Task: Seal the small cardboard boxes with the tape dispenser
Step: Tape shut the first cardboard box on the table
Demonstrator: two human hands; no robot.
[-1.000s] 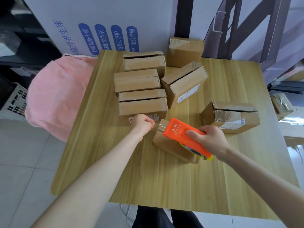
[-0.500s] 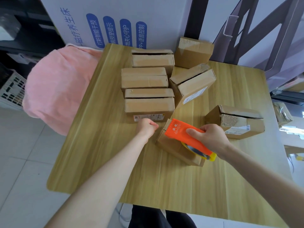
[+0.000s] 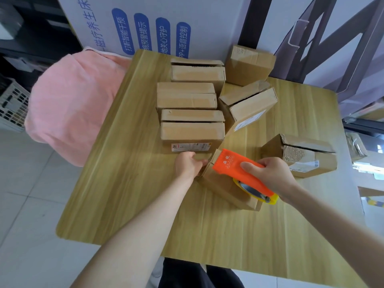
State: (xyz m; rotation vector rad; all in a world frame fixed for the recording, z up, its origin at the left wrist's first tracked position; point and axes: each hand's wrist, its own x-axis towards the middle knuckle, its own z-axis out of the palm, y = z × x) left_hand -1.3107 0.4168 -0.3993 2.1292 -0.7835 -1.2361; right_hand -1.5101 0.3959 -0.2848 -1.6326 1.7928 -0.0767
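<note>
Right hand (image 3: pixel 272 175) grips tape dispenser (image 3: pixel 228 163) atop box (image 3: pixel 224 189)

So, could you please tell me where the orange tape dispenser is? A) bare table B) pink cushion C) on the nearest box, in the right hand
C: the right hand grips the tape dispenser, which rests on the nearest box.

Packing or storage room, small cardboard boxes (image 3: pixel 187 98) on wooden table (image 3: pixel 124 183), large printed carton (image 3: pixel 207 21), plastic crate (image 3: pixel 12 104)
</note>
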